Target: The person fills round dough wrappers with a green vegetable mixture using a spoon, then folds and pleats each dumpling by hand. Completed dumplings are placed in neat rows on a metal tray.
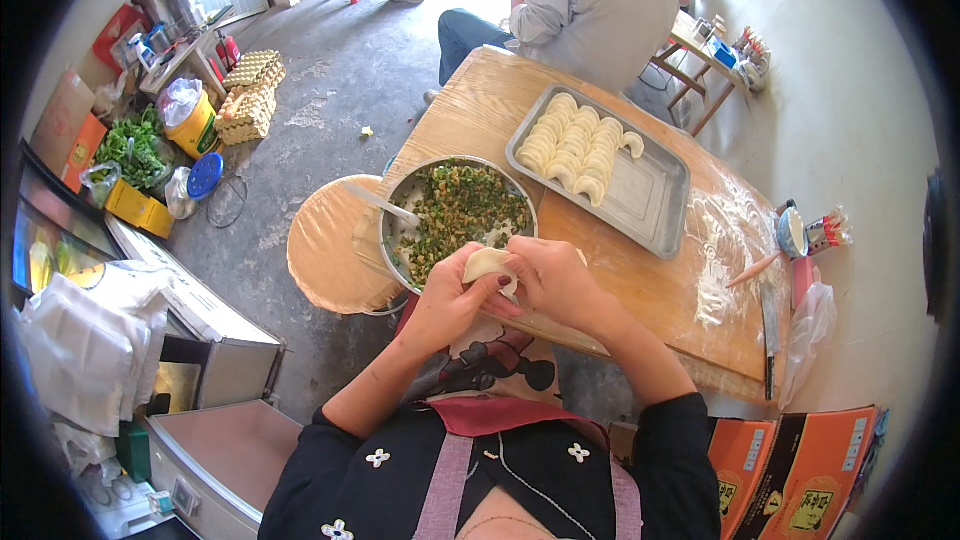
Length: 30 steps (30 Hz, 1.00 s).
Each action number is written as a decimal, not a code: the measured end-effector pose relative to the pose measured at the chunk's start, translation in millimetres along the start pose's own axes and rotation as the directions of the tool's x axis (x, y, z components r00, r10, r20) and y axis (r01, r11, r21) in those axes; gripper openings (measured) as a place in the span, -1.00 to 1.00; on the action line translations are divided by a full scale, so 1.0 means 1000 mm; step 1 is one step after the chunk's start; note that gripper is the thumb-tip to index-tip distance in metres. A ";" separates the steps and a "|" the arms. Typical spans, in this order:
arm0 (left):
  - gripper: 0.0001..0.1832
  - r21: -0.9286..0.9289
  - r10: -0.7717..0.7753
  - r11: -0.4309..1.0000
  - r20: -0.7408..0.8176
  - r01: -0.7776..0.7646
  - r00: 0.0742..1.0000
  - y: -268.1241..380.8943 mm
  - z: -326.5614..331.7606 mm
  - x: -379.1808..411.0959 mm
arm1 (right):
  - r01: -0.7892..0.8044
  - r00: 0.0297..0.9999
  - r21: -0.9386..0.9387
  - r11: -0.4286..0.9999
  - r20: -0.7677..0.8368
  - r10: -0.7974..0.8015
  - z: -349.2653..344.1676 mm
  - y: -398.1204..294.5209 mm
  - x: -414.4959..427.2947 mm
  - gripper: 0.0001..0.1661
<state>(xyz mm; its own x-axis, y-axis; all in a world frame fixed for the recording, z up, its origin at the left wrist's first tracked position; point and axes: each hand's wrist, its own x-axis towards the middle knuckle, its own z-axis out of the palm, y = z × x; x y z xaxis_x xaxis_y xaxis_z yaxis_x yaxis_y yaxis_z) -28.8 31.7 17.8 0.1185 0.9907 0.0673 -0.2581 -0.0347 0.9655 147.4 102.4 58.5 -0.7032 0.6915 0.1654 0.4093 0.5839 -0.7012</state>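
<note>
A folded dumpling (486,264) of pale dough is held between my left hand (455,292) and my right hand (559,281), with both thumbs and fingers pinching its edge. Just beyond my hands stands a steel bowl (388,229) of chopped green and brown filling (469,202), and a spoon (379,202) leans in it. To the right of the bowl, a metal tray (637,217) holds rows of shaped dumplings (574,139), with a single dumpling (632,144) beside the rows. A bit of dough behind my right hand is mostly hidden.
Flour (720,240) covers the wooden table's (600,262) right part, where a rolling pin (752,270) and a cleaver (769,337) lie. A round, film-covered top (330,247) stands left of the bowl. One person (600,7) sits close behind the table; others sit farther back.
</note>
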 end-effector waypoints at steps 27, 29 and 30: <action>-0.69 -0.149 -0.004 0.989 -0.139 -0.017 0.990 -0.023 -0.008 0.017 | -0.092 0.994 0.019 0.996 0.064 0.091 0.007 0.008 -0.016 -0.76; -0.73 -0.025 0.004 1.000 -0.165 -0.008 0.986 -0.018 -0.012 0.026 | 0.000 0.987 -0.113 0.994 -0.161 -0.019 -0.003 -0.001 -0.009 -0.69; -0.74 0.037 0.017 0.999 -0.153 -0.011 0.988 -0.015 -0.013 0.030 | 0.082 0.942 -0.196 0.977 -0.304 -0.140 0.002 -0.006 -0.002 -0.63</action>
<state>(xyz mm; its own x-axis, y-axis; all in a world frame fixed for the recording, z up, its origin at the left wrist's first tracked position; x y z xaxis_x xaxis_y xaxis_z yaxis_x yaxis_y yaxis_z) -34.1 63.6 2.3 -0.0345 0.9984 0.0443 -0.2234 -0.0509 0.9734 144.9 97.0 61.2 -0.5431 0.6994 0.4647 0.4562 0.7103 -0.5360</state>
